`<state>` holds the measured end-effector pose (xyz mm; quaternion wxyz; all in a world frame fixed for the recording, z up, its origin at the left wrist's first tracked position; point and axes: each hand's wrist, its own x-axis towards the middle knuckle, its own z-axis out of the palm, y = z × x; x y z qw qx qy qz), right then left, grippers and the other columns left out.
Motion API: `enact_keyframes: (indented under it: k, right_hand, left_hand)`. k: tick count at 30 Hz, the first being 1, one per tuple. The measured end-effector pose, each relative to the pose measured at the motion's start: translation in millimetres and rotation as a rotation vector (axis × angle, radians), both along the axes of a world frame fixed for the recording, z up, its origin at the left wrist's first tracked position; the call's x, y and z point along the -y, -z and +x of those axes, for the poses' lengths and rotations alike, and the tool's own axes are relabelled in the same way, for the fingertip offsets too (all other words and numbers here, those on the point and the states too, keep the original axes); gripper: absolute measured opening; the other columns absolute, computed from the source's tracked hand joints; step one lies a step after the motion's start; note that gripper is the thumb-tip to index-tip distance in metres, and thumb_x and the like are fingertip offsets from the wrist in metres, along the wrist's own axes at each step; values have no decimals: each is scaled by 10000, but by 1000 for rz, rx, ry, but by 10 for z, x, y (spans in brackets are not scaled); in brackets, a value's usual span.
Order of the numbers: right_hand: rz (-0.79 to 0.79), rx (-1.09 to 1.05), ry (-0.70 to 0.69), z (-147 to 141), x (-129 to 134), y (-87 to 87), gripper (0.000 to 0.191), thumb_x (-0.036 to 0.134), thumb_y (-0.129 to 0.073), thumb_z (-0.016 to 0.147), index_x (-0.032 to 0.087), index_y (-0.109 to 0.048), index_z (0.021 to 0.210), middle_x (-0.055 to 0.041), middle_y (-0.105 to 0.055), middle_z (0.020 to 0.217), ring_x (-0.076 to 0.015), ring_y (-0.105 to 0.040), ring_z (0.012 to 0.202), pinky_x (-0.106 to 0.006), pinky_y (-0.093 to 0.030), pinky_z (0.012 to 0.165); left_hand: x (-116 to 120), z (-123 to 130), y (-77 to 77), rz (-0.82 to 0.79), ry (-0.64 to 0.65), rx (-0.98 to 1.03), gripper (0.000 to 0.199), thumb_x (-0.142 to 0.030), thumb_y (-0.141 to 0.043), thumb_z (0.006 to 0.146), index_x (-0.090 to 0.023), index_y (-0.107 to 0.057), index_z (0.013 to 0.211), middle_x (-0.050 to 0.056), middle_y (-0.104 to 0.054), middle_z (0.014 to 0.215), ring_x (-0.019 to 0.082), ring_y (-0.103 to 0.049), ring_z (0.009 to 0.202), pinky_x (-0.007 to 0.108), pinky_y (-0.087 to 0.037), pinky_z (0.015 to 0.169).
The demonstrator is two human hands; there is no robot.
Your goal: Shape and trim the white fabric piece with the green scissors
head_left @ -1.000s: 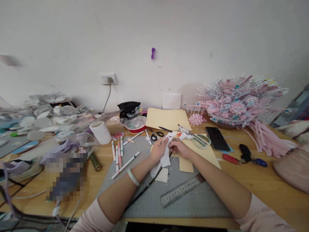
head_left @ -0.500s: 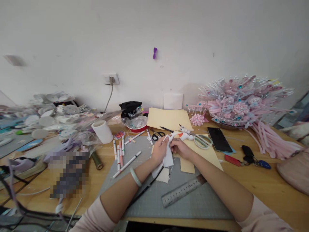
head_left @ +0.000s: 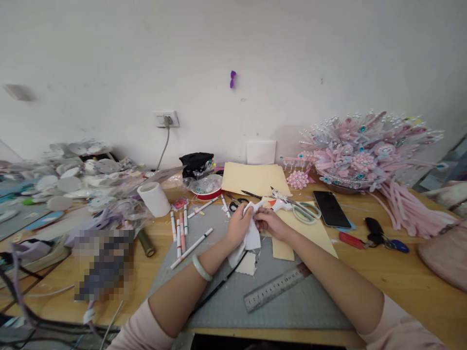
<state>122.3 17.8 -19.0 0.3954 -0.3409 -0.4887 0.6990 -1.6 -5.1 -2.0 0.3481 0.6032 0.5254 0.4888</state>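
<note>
My left hand (head_left: 239,227) is closed on a crumpled white tissue (head_left: 252,238), which hangs down between my hands. Against the tissue's upper right side, my right hand (head_left: 270,222) has its fingers bent together in a pinch and touches it; whether anything small is between those fingers is hidden. Below both hands lie a torn cream paper piece (head_left: 247,264), a black cord (head_left: 219,287) and a steel ruler (head_left: 275,289) on the grey cutting mat (head_left: 292,311). Scissors with pale green handles (head_left: 307,213) rest just beyond my right hand.
Several markers (head_left: 191,248) lie left of my hands, near a white paper roll (head_left: 153,199). Cream card sheets (head_left: 255,179) lie behind. To the right are a phone (head_left: 331,209), keys (head_left: 374,233) and a bowl of pink beaded ornaments (head_left: 357,155). Clutter (head_left: 69,182) fills the left side.
Both hands stay at nearly the same place with the tissue between them. My right fingers have shifted slightly, and the view has moved a little.
</note>
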Motion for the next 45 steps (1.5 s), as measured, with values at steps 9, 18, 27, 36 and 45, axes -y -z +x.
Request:
enact_keyframes:
  k: [9,18,27,36,45]
  right_hand:
    - [6,-10,-9,-5,6,-14,149,258,-594,602,169,-476,589,56,-507,412,-65,-443,338,-185,-337,374]
    - [-9,-2,-23,-4,-18,24,145,246,-581,603,170,-464,561,52,-511,414,-61,-439,333,-184,-332,371]
    - [-25,-1,-32,2,-10,-5,146,261,-593,590,171,-477,591,60,-506,415,-62,-437,333,-183,-335,370]
    - [-41,-6,-36,3,4,-43,130,246,-582,585,175,-475,600,61,-503,421,-65,-441,343,-191,-338,386]
    - [-64,7,-54,30,13,-68,62,200,-523,542,170,-469,542,42,-500,399,-64,-406,336,-189,-274,358]
  left_hand:
    - [2,7,7,-86,25,41,179,-351,-432,770,-179,-471,743,-34,-490,621,115,-466,584,219,-366,554]
    - [11,14,27,-55,36,118,238,-422,-434,773,-192,-434,712,-46,-461,588,101,-449,539,207,-373,518]
    - [29,20,-22,-67,23,122,221,-403,-416,782,-194,-432,714,-33,-487,547,121,-469,511,231,-383,499]
    - [-5,7,-7,-4,-13,84,218,-399,-449,769,-190,-455,708,-16,-518,624,133,-501,605,246,-413,585]
    - [-19,45,55,-193,199,293,334,-516,-490,720,-191,-461,792,-47,-498,528,106,-466,441,228,-368,454]
